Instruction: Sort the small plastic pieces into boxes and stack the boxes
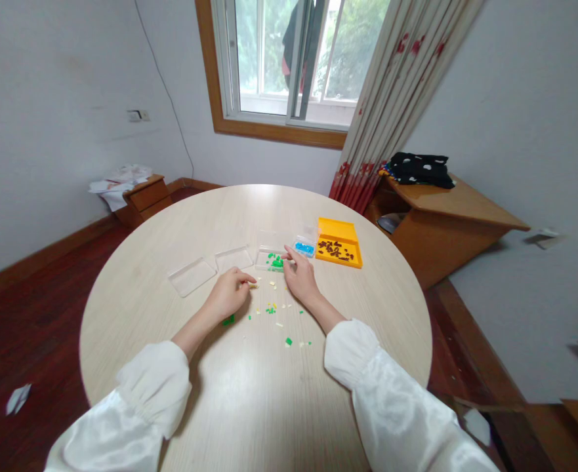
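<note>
My left hand rests low over the table with its fingers pinched together at a small cream building brick. My right hand is over the right end of a clear plastic box; its fingers are apart and I see nothing between them. Green bricks lie in that box. Between and below my hands are scattered loose pieces: yellow and green bits, a cream strip and a green brick. More green pieces sit beside my left wrist.
Two clear trays stand left of the green box. A small box of blue pieces and an open yellow case with dark brown pieces are to the right. The round table stands before a window; a wooden cabinet is at right.
</note>
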{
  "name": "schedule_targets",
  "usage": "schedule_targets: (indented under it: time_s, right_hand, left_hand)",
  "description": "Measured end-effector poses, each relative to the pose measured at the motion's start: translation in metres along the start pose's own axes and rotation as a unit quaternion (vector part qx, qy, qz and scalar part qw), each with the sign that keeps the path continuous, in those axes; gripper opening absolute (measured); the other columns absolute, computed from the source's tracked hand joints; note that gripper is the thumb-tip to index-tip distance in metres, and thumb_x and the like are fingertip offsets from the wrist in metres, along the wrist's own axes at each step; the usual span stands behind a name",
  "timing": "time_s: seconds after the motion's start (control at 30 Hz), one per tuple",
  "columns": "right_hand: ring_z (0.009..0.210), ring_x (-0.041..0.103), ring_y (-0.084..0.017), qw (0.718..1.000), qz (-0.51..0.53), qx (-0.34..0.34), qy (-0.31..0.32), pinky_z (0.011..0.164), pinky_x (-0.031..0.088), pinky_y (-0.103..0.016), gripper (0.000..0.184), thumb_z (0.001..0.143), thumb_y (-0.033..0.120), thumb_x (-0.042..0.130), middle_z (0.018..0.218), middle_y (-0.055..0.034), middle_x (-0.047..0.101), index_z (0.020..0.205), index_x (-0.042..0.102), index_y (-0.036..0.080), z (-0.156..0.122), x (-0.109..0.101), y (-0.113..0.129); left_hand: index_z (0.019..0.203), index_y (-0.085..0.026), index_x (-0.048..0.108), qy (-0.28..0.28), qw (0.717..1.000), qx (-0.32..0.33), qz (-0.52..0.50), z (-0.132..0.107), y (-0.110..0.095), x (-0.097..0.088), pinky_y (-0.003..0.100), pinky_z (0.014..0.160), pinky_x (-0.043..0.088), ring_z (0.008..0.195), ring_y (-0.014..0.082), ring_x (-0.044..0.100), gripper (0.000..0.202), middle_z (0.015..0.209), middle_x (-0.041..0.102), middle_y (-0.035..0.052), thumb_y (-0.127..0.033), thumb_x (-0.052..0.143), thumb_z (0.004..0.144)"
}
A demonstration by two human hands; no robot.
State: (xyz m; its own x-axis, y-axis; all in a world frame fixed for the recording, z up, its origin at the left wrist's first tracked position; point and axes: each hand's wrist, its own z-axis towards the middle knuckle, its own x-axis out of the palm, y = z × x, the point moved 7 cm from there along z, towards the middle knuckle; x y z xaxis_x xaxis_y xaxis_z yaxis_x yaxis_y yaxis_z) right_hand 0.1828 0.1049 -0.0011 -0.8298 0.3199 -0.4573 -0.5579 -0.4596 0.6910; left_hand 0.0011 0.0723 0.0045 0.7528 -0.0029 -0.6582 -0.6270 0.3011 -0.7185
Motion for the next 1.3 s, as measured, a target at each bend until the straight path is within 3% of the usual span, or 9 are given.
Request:
schedule_targets:
  time_s: [0.23,0.47,0.63,0.83,1.03,1.3]
  right_hand:
    - [0.088,0.059,-0.019,1.000,0.016,-0.007,-0.006,0.086,0.046,-0.035,0.038,0.079,0.015,0.049,0.088,-0.0065,0.068,0.115,0.060,0.016,0.000,0.001,-0.002]
    - [0.087,0.059,-0.018,1.000,0.020,0.000,0.001,0.083,0.047,-0.034,0.036,0.079,0.016,0.049,0.088,-0.0079,0.067,0.113,0.061,0.014,0.000,0.003,-0.002]
    - [0.085,0.060,-0.018,1.000,0.020,0.002,-0.001,0.083,0.048,-0.034,0.034,0.080,0.016,0.049,0.087,-0.0070,0.068,0.111,0.063,0.016,0.000,0.003,-0.004]
    - [0.085,0.060,-0.018,1.000,0.026,0.005,-0.005,0.083,0.048,-0.034,0.033,0.079,0.016,0.049,0.087,-0.0061,0.068,0.109,0.064,0.018,0.000,0.003,-0.005]
    - [0.083,0.061,-0.018,1.000,0.026,0.006,-0.001,0.081,0.049,-0.034,0.031,0.079,0.017,0.049,0.087,-0.0071,0.068,0.106,0.065,0.016,0.000,0.003,-0.004]
    - [0.083,0.060,-0.017,1.000,0.025,0.005,-0.001,0.081,0.049,-0.033,0.029,0.079,0.018,0.049,0.087,-0.0063,0.068,0.103,0.066,0.018,0.000,0.002,-0.001]
  left_hand:
    - [0.082,-0.018,0.073,0.203,0.966,0.156,0.037,-0.016,-0.033,0.018,0.029,0.082,0.041,0.085,0.0152,0.050,0.036,0.085,0.053,0.0047,0.000,0.044,0.070]
    - [0.091,-0.021,0.072,0.273,0.943,0.179,0.061,-0.027,-0.041,0.022,0.031,0.087,0.039,0.090,0.0157,0.047,0.042,0.089,0.052,0.0047,0.000,0.041,0.073]
    - [0.095,-0.020,0.072,0.258,0.947,0.168,0.088,-0.023,-0.033,0.022,0.032,0.086,0.040,0.090,0.0171,0.049,0.042,0.088,0.054,0.0059,-0.001,0.042,0.073]
    - [0.091,-0.016,0.072,0.170,0.970,0.137,0.106,-0.009,-0.011,0.015,0.032,0.082,0.042,0.087,0.0185,0.051,0.035,0.085,0.057,0.0072,-0.005,0.044,0.074]
    - [0.080,-0.016,0.071,0.109,0.983,0.125,0.077,-0.002,-0.008,0.007,0.031,0.081,0.043,0.086,0.0173,0.053,0.028,0.084,0.057,0.0060,-0.005,0.046,0.075]
    - [0.082,-0.017,0.072,0.112,0.974,0.144,0.136,-0.002,-0.003,0.008,0.031,0.079,0.042,0.085,0.0178,0.053,0.018,0.086,0.058,0.0069,-0.011,0.056,0.077]
